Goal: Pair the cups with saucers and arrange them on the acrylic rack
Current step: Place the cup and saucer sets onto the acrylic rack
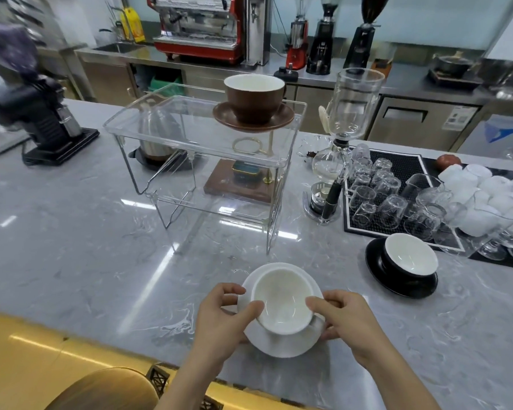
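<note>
A white cup [282, 303] sits tilted on a white saucer [288, 341] near the front of the marble counter. My left hand [222, 318] grips the saucer's left edge with the thumb against the cup. My right hand [347, 318] holds the saucer's right edge, thumb on the cup rim. A brown cup [253, 97] on a brown saucer [253, 121] stands on the right side of the clear acrylic rack's [148, 131] top shelf. A black cup [409, 257] with a white inside leans on a black saucer [397, 279] at the right.
A glass siphon brewer [338, 149] stands right of the rack. A black mat [397, 184] with several upturned glasses and white cups lies at the far right. A kettle [157, 134] and a wooden scale stand behind the rack. A dark grinder [48, 122] stands left.
</note>
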The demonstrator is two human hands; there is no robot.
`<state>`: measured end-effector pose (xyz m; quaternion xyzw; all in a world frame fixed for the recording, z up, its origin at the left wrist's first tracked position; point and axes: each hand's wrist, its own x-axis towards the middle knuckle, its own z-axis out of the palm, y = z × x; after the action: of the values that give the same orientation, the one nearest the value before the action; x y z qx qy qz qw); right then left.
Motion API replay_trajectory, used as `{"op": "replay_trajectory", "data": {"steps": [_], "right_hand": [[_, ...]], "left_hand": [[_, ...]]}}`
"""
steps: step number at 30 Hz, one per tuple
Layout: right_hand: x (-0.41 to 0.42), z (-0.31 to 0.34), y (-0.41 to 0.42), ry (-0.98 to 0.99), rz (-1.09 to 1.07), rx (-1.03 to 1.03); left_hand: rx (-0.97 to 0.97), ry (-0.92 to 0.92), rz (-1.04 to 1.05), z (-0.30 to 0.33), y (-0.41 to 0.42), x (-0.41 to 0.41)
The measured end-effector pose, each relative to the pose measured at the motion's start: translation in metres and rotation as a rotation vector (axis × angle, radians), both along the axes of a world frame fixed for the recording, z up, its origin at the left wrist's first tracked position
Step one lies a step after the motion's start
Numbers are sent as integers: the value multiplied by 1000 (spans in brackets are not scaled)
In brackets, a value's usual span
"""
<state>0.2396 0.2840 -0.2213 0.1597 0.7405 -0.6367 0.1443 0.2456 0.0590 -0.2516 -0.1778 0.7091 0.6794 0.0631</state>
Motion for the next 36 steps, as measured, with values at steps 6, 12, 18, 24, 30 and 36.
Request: {"op": "replay_trajectory", "data": {"steps": [6,12,18,24,30,36], "right_hand": [[-6,20,-29,45,-4,8],[-16,38,-64,115,29,-17],[-34,49,-107,179,55,-61],[-55,58,-137,235,17,-101],[-75,64,-160,282,-53,-139],[-102,71,-183,356,-150,-92]], "left_hand": [[30,59,75,22,-25,2],[8,123,159,45,-56,0],[22,187,236,70,-93,-7],[40,258,278,88,-115,-31],[109,314,281,96,-126,-61],[142,363,259,96,-135,-97]]}}
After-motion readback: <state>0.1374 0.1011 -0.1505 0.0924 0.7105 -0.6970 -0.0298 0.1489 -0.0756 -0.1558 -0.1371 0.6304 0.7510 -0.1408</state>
